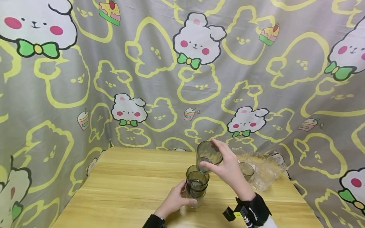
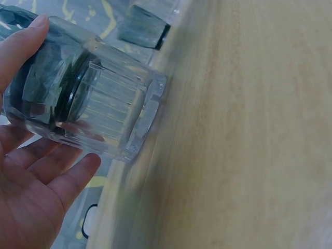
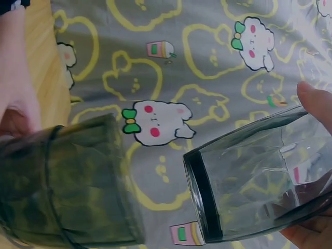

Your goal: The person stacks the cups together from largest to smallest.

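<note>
Glass [image 1: 209,151] above stack [image 1: 197,183]
Right hand [image 1: 229,166] grips the glass; left hand [image 1: 174,199] holds the stack; more glasses [image 1: 263,179] stand on the counter [image 1: 128,186].

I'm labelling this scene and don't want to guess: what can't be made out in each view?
Head: number of clear glasses, see-through and overlapping; part of the dark glass beside them, behind the right hand; marks on the yellow tag, too small to read.
Left wrist: top of the stack, cut off by the left edge.
Right wrist: rim of the held glass, beyond the right edge.
</note>
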Demonstrator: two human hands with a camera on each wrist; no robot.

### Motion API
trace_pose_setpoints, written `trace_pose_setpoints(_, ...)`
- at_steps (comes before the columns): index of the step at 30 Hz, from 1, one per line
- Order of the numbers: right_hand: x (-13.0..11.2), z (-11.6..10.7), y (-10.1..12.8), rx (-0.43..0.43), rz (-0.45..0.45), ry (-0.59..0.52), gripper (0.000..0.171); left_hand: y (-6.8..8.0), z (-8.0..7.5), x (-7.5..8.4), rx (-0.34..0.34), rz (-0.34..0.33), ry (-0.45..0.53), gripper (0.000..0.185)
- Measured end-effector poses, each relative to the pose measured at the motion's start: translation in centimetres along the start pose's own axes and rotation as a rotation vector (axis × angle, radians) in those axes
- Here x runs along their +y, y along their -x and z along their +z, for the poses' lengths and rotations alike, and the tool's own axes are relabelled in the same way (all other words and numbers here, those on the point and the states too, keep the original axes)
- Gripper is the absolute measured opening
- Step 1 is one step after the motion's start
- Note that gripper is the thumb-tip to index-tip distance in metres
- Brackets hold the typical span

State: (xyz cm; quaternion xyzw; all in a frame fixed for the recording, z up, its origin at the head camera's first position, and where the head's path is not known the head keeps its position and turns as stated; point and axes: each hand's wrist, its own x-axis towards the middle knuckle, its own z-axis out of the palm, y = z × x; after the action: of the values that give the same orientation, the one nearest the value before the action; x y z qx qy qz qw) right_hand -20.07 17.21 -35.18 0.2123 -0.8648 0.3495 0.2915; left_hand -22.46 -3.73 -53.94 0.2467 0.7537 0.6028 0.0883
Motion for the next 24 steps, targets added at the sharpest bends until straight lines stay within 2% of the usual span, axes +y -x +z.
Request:
trace_pose_setpoints(17,0.5,3.0,1.7,-0.105,0.089,-0.046,0.088,-0.1,0.0,0.1,-0.013,-0.030,0.018,0.083)
trace_pose_setpoints(24,0.9,4.2,2.6,-0.123,0.093,-0.031,0.088,0.0,0.0,0.2,-0.002,-0.005,0.009,0.082)
